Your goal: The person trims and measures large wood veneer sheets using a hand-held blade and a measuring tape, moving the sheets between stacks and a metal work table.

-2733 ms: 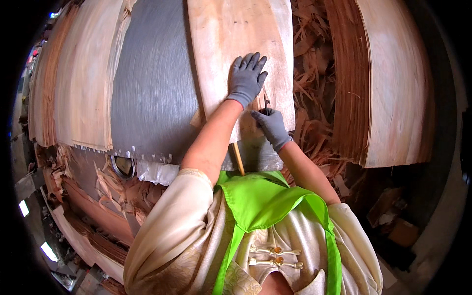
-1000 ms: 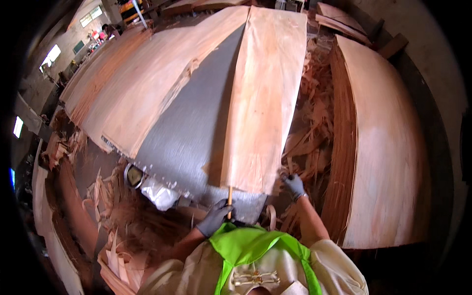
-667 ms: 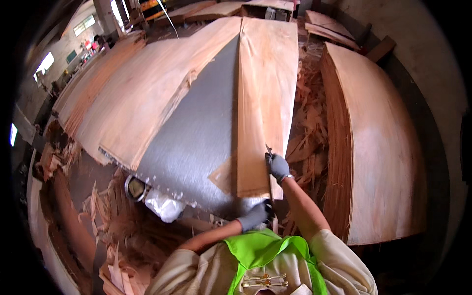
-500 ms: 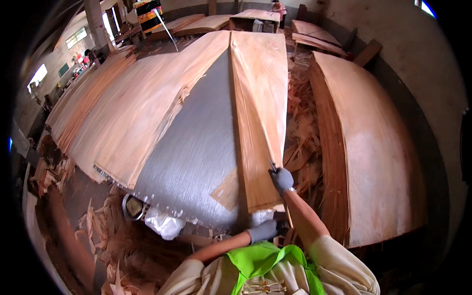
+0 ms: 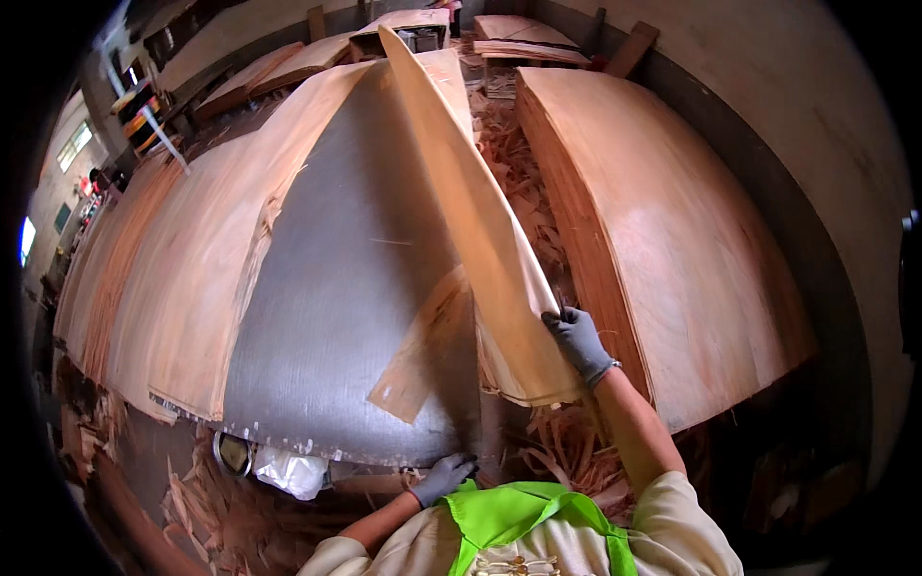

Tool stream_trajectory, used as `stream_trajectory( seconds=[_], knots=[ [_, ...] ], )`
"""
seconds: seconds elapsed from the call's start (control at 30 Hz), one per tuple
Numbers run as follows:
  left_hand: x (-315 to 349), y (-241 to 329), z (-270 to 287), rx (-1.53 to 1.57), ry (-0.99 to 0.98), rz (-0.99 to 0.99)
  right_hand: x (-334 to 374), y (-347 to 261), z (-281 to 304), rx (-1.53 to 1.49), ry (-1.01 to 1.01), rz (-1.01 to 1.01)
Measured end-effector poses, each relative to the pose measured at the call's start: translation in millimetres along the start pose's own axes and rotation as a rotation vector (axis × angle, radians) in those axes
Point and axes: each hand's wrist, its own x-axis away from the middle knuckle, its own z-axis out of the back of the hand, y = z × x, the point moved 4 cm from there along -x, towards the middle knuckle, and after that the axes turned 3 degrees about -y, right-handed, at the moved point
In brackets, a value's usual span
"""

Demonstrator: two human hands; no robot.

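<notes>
A woodworking workshop, by the look of it one that handles thin wood sheets. A thick stack of pale sheets stands on the right, its layered edge a rough reddish brown; more piles spread out on the left. Between them is a broad dark work surface with a long thin sheet raised along its right side. Torn wood strips litter the floor. A plain wall rises behind. The worker wears a green apron and gray gloves.
</notes>
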Motion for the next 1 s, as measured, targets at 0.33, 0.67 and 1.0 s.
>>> stream_trajectory(
  seconds=[0.33, 0.67, 1.0],
  knots=[
    [-87, -61, -174, -0.522, -0.437, -0.281, 104, -37, 234, -0.241, 0.086, -0.060],
    [-204, 10, -327, -0.238, -0.062, 0.523, 199, -9, 497, -0.365, 0.102, -0.053],
    [-296, 77, -394, 1.033, 0.731, 0.297, 218, 37, 702, -0.134, 0.269, 0.003]
  ],
)
